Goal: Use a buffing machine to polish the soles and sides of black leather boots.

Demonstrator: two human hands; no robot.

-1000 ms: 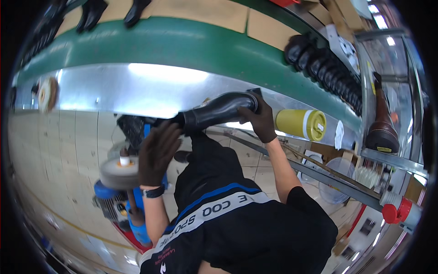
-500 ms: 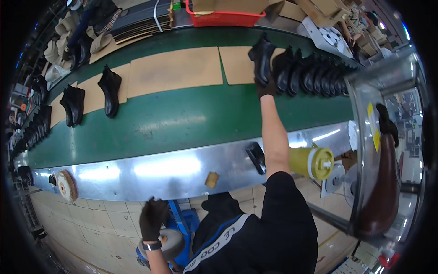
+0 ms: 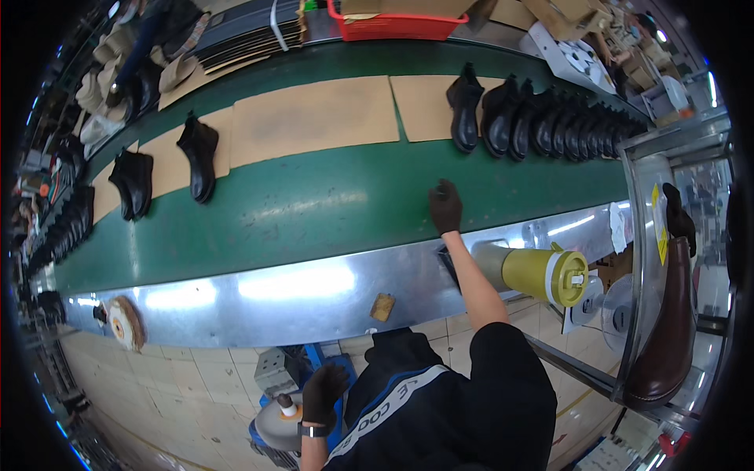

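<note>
My right hand [image 3: 445, 208], in a dark brown glove, is over the front part of the green work surface [image 3: 314, 188]. Its fingers are curled in, with nothing seen in them. Beyond it a black ankle boot [image 3: 466, 110] stands on cardboard, at the near end of a row of black boots [image 3: 542, 125]. My left hand [image 3: 323, 395], also gloved, is low in front of my body beside a round grey wheel [image 3: 279, 428]. Its fingers are loosely apart and hold nothing I can see.
A single black boot [image 3: 199, 157] and a pair [image 3: 132, 184] stand at left. On the metal ledge lie a white-rimmed wheel [image 3: 126, 323] and a small tan block [image 3: 382, 307]. A yellow-green jug [image 3: 546, 275] and a metal-framed stand [image 3: 628, 259] are at right.
My right hand has let go of the black boot, leaving it by the row, and has drawn back toward me. My left hand has shifted right and lower.
</note>
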